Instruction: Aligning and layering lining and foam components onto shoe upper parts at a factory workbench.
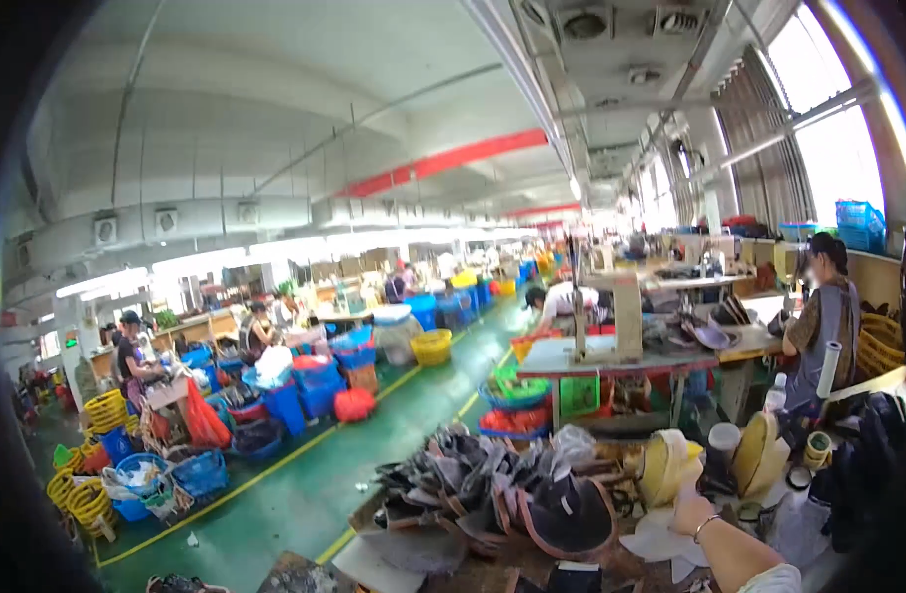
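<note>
My right hand (692,512), with a bracelet at the wrist, reaches in from the lower right over the workbench. Its fingers look curled together; what they hold, if anything, is too small to make out. Just beyond it stands a pale yellow, rounded block (662,468), and a flat whitish sheet piece (656,542) lies beneath it. To the left is a heaped pile of dark grey cut pieces with brown edges (463,484), which look like shoe parts. A large curved dark piece (570,519) rests at the pile's near right. My left hand is out of the picture.
A second yellowish block (757,453), a white-lidded jar (724,437) and an open tin (817,450) stand right of my hand. Black material (868,474) hangs or lies at the far right. Beyond, a co-worker (826,321) sits by a sewing table (621,356). A green aisle (394,410) runs left.
</note>
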Available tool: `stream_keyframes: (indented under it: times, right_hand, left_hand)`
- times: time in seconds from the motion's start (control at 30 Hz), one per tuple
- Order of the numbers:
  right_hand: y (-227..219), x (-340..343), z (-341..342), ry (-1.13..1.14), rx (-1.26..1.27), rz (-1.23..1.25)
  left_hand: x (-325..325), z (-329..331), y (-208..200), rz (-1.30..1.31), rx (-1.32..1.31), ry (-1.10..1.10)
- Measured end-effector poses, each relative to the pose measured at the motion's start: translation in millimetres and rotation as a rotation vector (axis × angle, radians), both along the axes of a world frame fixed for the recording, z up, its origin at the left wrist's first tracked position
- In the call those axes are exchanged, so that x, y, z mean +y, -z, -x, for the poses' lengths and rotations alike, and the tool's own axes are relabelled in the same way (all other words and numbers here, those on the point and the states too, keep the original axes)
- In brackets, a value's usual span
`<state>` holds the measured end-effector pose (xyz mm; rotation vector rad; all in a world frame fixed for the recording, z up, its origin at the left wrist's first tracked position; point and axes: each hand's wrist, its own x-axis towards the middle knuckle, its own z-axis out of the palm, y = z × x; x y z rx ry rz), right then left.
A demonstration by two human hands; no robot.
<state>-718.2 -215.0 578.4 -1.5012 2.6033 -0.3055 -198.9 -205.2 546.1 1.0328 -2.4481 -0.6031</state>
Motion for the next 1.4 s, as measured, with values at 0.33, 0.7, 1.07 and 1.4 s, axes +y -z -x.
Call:
stream_keyframes:
  times: [0.33,0.7,1.07,1.4]
  right_hand:
    - [67,-48,33,0.009,-0.021,0.069]
    - [54,-38,17,-0.075,0.217,0.048]
    - [67,-62,10,-0.221,0.268,0.035]
    - [63,-37,49,0.047,-0.085,0.204]
  left_hand:
    - [12,95,32,-0.619,0.546,0.300]
    - [5,186,35,0.350,-0.084,0.435]
    - [-17,152,23,0.117,0.291,0.151]
    - [-8,128,25,-0.175,0.493,-0.023]
